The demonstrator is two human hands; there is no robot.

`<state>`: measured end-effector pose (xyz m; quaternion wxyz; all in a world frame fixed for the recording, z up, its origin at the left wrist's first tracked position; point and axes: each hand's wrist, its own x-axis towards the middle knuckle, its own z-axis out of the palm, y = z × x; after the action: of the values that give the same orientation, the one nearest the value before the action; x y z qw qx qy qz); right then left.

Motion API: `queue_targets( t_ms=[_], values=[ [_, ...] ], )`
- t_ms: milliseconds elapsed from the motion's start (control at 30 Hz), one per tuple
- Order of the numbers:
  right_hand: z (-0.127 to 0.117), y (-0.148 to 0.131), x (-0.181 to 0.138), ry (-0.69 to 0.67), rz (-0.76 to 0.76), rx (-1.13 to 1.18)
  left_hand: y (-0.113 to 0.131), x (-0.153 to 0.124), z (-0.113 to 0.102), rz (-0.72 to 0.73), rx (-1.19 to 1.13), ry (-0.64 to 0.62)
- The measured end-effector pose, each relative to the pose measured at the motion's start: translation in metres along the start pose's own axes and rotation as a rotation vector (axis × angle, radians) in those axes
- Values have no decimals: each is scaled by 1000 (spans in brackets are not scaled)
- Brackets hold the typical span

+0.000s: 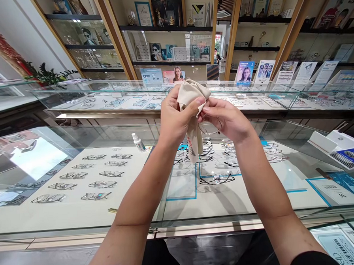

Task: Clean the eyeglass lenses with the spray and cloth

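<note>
My left hand (174, 116) is closed on a beige cleaning cloth (192, 96), pinching it between thumb and fingers; a strip of the cloth hangs down below the hand. My right hand (225, 118) grips a pair of thin-rimmed glasses (210, 127), one lens ring showing under the fingers, the other part wrapped in the cloth. Both hands are raised above a glass display counter (81, 228) that holds rows of glasses.
A small white spray bottle (138, 142) stands on the counter glass left of my hands. A white and blue box (341, 149) sits at the right. A second glass counter (104, 97) and wall shelves with framed pictures lie beyond.
</note>
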<state>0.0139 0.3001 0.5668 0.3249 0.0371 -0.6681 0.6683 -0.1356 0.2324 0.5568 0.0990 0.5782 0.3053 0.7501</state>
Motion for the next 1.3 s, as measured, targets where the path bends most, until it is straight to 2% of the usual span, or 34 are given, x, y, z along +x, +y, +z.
queue_targets(
  t_ms=[233, 367, 667, 900, 1067, 1300],
  values=[
    [4, 5, 2, -44, 18, -11, -3, -5, 10, 0, -8, 123],
    [6, 5, 1, -55, 17, 6, -5, -3, 6, -15, -33, 150],
    [-6, -5, -1, 49, -7, -10, 3, 8, -21, -153, -106, -76],
    [-6, -4, -1, 72, 0, -1, 5, 5, -17, -143, -124, -195],
    [-3, -2, 1, 52, -7, 37, -1, 3, -9, -140, -159, -169],
    [2, 1, 2, 77, 34, 45, 3, -1, 2, -126, -86, -9]
  ],
)
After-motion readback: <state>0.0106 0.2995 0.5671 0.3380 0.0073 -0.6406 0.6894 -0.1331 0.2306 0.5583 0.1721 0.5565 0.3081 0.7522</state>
